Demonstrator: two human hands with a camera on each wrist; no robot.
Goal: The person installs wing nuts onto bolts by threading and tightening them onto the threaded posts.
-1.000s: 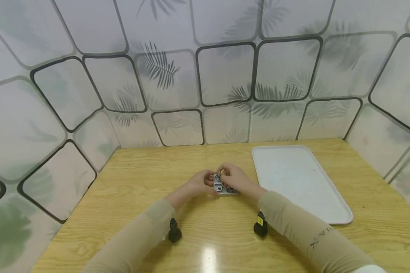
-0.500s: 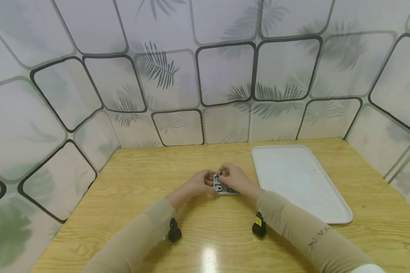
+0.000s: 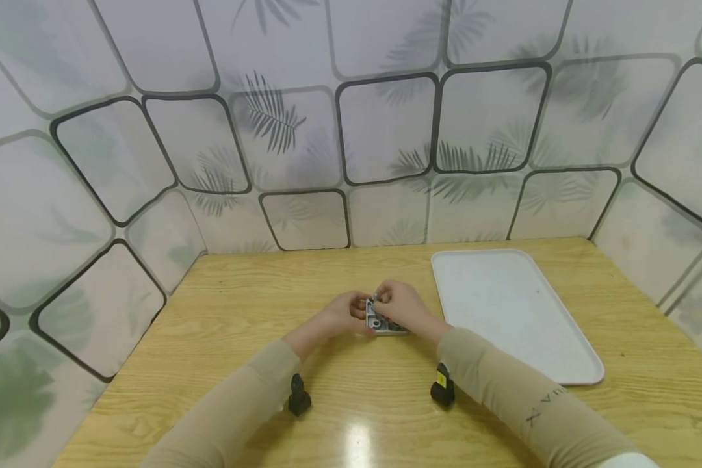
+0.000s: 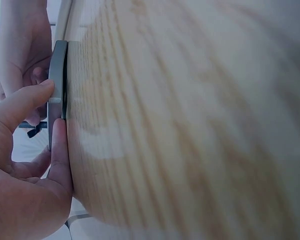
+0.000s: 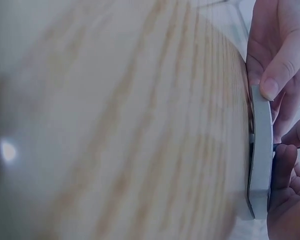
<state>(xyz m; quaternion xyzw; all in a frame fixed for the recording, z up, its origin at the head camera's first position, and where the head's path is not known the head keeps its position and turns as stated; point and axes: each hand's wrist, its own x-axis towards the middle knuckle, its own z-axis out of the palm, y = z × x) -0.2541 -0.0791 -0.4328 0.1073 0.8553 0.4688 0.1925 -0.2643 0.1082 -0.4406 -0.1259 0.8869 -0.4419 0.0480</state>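
A small grey rectangular plate (image 3: 380, 328) with raised ribs and round bosses lies on the wooden table. My left hand (image 3: 344, 316) holds its left edge; in the left wrist view the thumb is on top and a finger reaches low against its side. Over the plate's far left part, my right hand (image 3: 402, 307) pinches a thin dark threaded rod, like a screw (image 4: 32, 125), between thumb and finger. The rod stands out from the plate's upper face. My right fingers cover much of the plate, so the rod's lower end is hidden.
A white tray (image 3: 511, 312) lies to the right, beside my right forearm. Black wrist devices (image 3: 298, 396) sit under both sleeves. A patterned wall (image 3: 386, 214) encloses the table (image 3: 251, 286) at the back and sides.
My right hand has turned and shifted very slightly left while its fingertips work at the rod. My left hand and the plate stay in place.
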